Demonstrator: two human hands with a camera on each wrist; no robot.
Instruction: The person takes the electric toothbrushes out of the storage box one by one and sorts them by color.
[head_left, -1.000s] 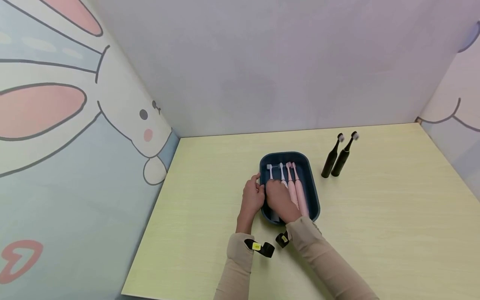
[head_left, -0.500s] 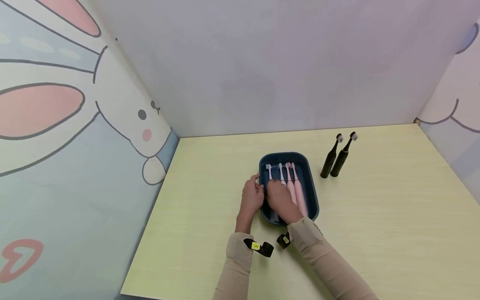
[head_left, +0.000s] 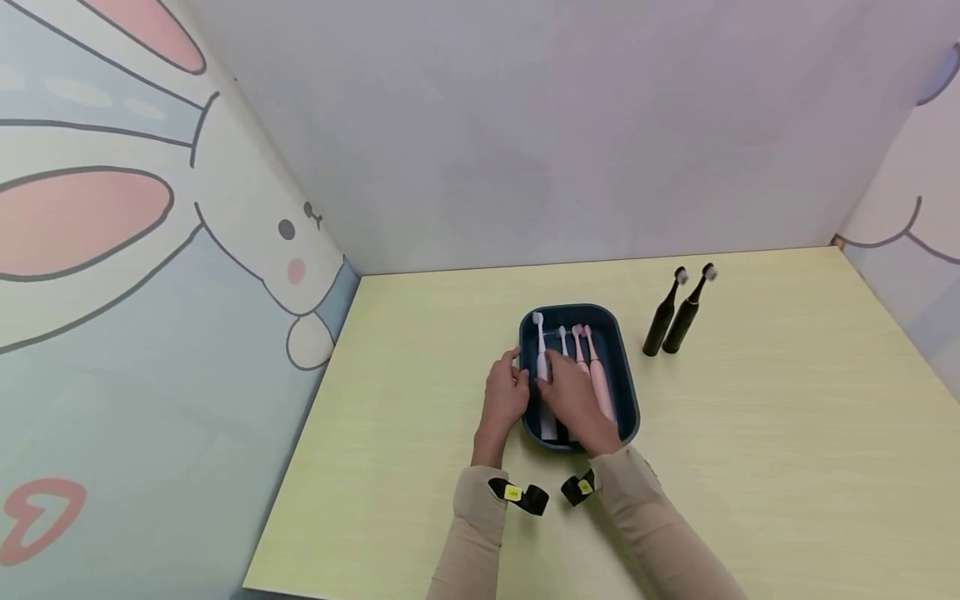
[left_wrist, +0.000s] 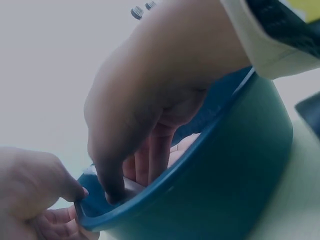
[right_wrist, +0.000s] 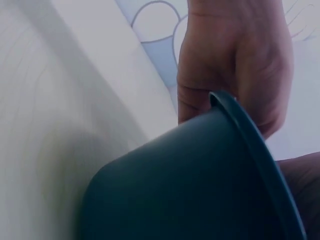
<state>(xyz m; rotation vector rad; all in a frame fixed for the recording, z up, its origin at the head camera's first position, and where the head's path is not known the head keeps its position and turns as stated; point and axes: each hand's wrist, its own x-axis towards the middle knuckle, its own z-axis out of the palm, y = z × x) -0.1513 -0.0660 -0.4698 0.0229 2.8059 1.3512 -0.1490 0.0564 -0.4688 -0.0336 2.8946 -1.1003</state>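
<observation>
Your right hand (head_left: 576,398) has thumb and fingers clamped on a slender white plastic toothbrush (head_left: 543,365) inside a dark-blue, round-cornered plastic bin (head_left: 622,375). Your left hand (head_left: 506,392) pinches the bin's rim just left of those fingers; two slim pink plastic toothbrushes (head_left: 599,380) lie to their right.

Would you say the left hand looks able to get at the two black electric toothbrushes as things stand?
Probably not directly: the blue tray and the right hand, gripping a white electric toothbrush, lie between the left hand and the black electric toothbrushes.
</observation>
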